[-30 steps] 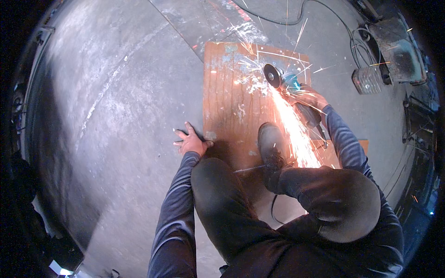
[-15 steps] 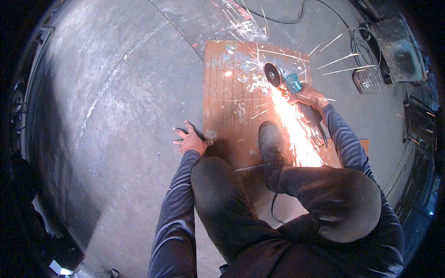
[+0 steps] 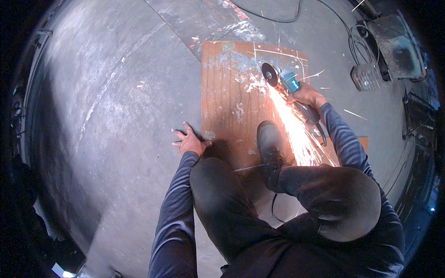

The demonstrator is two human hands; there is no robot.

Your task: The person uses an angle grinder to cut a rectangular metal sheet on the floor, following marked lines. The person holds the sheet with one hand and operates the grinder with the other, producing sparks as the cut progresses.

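Note:
My right hand is wrapped round the body of a teal and dark angle grinder. Its disc meets a brown, paint-flecked metal sheet lying on the floor. A bright stream of sparks pours from the disc back toward my right leg. White lines mark the sheet's far right part. Fingers spread, my left hand rests on the floor with its thumb at the sheet's left edge. My boot stands on the sheet. Glare hides the exact cutting spot.
Grey concrete floor stretches to the left. At the far right lie a coiled cable, a ribbed box-like thing and a worn metal piece of equipment. A dark hose runs along the far floor.
The grinder and my right hand have shifted slightly left. Sparks flying beyond the disc have thinned, while the stream toward my leg goes on. My left hand stays about where it was.

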